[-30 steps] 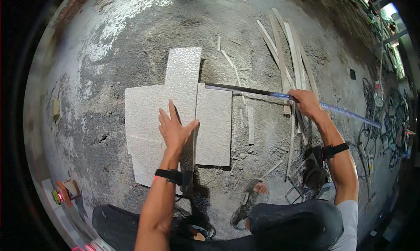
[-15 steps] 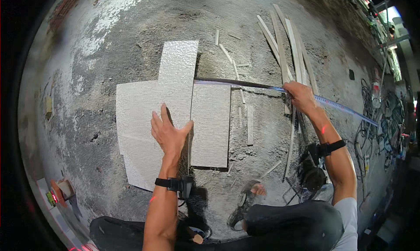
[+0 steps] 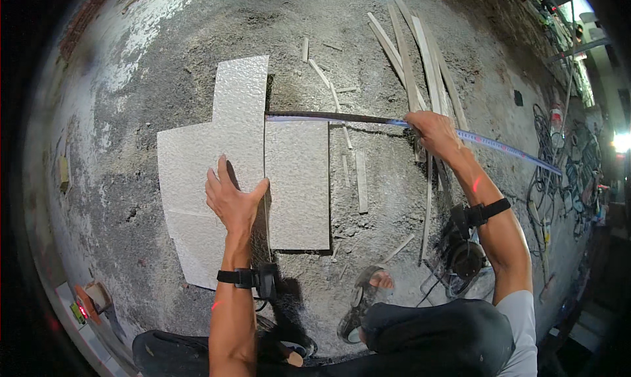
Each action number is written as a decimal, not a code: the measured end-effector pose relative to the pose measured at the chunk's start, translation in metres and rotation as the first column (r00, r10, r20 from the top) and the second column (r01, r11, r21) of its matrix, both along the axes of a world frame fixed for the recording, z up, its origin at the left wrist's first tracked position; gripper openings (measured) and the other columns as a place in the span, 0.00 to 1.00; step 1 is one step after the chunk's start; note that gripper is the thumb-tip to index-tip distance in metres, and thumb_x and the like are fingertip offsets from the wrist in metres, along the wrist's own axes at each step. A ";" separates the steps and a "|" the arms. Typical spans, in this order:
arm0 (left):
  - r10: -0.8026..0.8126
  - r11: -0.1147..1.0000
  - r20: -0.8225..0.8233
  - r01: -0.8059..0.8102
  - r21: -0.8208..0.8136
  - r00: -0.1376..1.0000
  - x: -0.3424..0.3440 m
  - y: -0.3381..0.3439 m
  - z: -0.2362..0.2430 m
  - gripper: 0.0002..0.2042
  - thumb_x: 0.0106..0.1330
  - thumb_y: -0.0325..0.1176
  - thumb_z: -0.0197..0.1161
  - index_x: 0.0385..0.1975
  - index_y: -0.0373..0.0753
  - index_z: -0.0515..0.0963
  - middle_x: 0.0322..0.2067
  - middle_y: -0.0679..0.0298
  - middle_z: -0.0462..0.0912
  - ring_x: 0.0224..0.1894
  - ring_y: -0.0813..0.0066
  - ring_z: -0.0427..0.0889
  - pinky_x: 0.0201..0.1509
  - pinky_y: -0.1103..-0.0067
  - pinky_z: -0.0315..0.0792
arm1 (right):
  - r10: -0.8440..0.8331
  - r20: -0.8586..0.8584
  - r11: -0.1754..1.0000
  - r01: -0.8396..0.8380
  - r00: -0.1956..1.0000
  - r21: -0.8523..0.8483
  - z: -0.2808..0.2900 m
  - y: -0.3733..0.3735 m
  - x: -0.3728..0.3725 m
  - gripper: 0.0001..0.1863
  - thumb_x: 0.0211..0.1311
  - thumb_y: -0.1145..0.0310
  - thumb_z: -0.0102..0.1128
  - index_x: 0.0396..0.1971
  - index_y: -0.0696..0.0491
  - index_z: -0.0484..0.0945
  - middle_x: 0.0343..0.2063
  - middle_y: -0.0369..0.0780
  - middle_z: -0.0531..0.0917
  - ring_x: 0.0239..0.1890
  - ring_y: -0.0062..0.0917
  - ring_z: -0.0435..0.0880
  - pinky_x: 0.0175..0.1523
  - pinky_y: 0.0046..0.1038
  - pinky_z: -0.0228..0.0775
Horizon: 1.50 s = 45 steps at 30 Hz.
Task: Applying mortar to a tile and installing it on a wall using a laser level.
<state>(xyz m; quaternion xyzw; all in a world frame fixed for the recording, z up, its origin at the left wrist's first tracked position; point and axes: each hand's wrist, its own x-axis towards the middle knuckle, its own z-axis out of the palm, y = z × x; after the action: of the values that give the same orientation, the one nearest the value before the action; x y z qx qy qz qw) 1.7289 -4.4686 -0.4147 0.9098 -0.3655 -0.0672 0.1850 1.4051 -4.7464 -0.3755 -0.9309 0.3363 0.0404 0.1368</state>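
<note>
— Under my left hand (image 3: 231, 199), what do you see?

— A pale textured panel (image 3: 197, 180) lying flat on the concrete floor (image 3: 368, 42). My palm is spread open on it, fingers splayed, pressing down and gripping nothing.

— And off to your right?

— My right hand (image 3: 434, 131) is closed around a long metal straightedge (image 3: 342, 119). It runs from beyond that hand leftward, its far tip reaching the top edge of the smaller panel piece (image 3: 297, 180), which sits just right of my left hand, edge to edge with the big one.

— So which step are you at?

— Lining up, I'd judge: one hand pins the sheet while the other brings the rule across it.

— What does the next move call for?

— Keeping the left palm firm so nothing slides on the gritty floor, and settling the rule square before anything else.

— Anything else around?

— Thin offcut strips (image 3: 411, 55) lie beyond my right hand, and a small power tool (image 3: 463, 255) rests below my right forearm, near my foot (image 3: 368, 291).
</note>
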 end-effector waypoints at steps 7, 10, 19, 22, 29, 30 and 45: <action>-0.006 1.000 0.024 0.006 0.018 1.000 0.002 -0.001 0.003 0.47 0.40 0.49 0.74 0.64 0.47 0.57 0.59 0.43 0.60 0.61 0.42 0.59 0.61 0.52 0.56 | 0.015 0.073 1.000 -0.013 0.997 -0.025 -0.008 -0.003 0.000 0.14 0.43 0.84 0.50 0.33 0.54 0.72 0.28 0.46 0.77 0.37 0.46 0.76 0.39 0.42 0.67; -0.005 1.000 0.042 0.004 0.031 0.999 0.004 0.000 0.001 0.47 0.40 0.49 0.74 0.64 0.47 0.57 0.59 0.43 0.60 0.61 0.41 0.59 0.61 0.52 0.56 | 0.015 0.076 0.999 -0.012 0.997 -0.037 -0.004 -0.003 0.004 0.13 0.43 0.83 0.51 0.31 0.53 0.71 0.28 0.46 0.78 0.38 0.47 0.77 0.39 0.44 0.68; 0.009 0.998 -0.021 -0.008 0.064 1.000 0.005 -0.002 0.007 0.47 0.40 0.48 0.73 0.64 0.49 0.56 0.60 0.41 0.57 0.62 0.42 0.56 0.63 0.52 0.51 | 0.017 0.027 0.999 -0.016 0.999 -0.032 -0.001 -0.003 0.008 0.13 0.43 0.84 0.50 0.31 0.54 0.71 0.28 0.46 0.78 0.38 0.47 0.77 0.39 0.44 0.67; 0.004 0.998 -0.026 -0.002 0.065 1.000 0.005 -0.002 0.007 0.47 0.41 0.48 0.73 0.64 0.49 0.56 0.60 0.41 0.57 0.62 0.42 0.55 0.63 0.52 0.51 | 0.016 0.006 0.999 -0.016 1.000 -0.028 -0.002 -0.003 0.009 0.13 0.43 0.84 0.50 0.31 0.53 0.71 0.28 0.47 0.78 0.38 0.47 0.77 0.39 0.44 0.67; 0.000 0.996 -0.011 0.001 0.090 1.000 0.005 -0.001 0.009 0.48 0.40 0.48 0.73 0.64 0.45 0.56 0.60 0.44 0.58 0.62 0.44 0.56 0.62 0.52 0.53 | 0.009 -0.015 1.000 -0.010 1.000 -0.029 0.000 -0.004 0.011 0.14 0.42 0.84 0.51 0.31 0.53 0.72 0.28 0.46 0.78 0.38 0.46 0.77 0.40 0.44 0.68; 0.000 0.996 -0.018 0.001 0.090 1.000 0.005 -0.001 0.008 0.47 0.41 0.48 0.73 0.64 0.45 0.57 0.61 0.43 0.57 0.63 0.43 0.56 0.62 0.51 0.52 | 0.011 -0.015 1.000 -0.011 1.000 -0.028 0.000 -0.004 0.011 0.14 0.42 0.84 0.51 0.31 0.53 0.72 0.28 0.46 0.78 0.38 0.46 0.77 0.40 0.44 0.68; -0.012 0.992 -0.023 0.015 0.128 1.000 0.007 -0.002 0.007 0.44 0.41 0.49 0.72 0.62 0.47 0.62 0.61 0.41 0.56 0.63 0.41 0.54 0.61 0.49 0.51 | 0.028 -0.006 0.999 -0.028 1.000 -0.022 -0.003 -0.007 0.008 0.15 0.42 0.84 0.52 0.33 0.53 0.71 0.29 0.46 0.78 0.38 0.46 0.77 0.40 0.43 0.68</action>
<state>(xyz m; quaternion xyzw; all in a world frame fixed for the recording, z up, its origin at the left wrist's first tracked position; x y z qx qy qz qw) 1.7360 -4.4702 -0.4078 0.9165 -0.3645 -0.1020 0.1298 1.4127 -4.7533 -0.3780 -0.9368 0.3241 0.0414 0.1246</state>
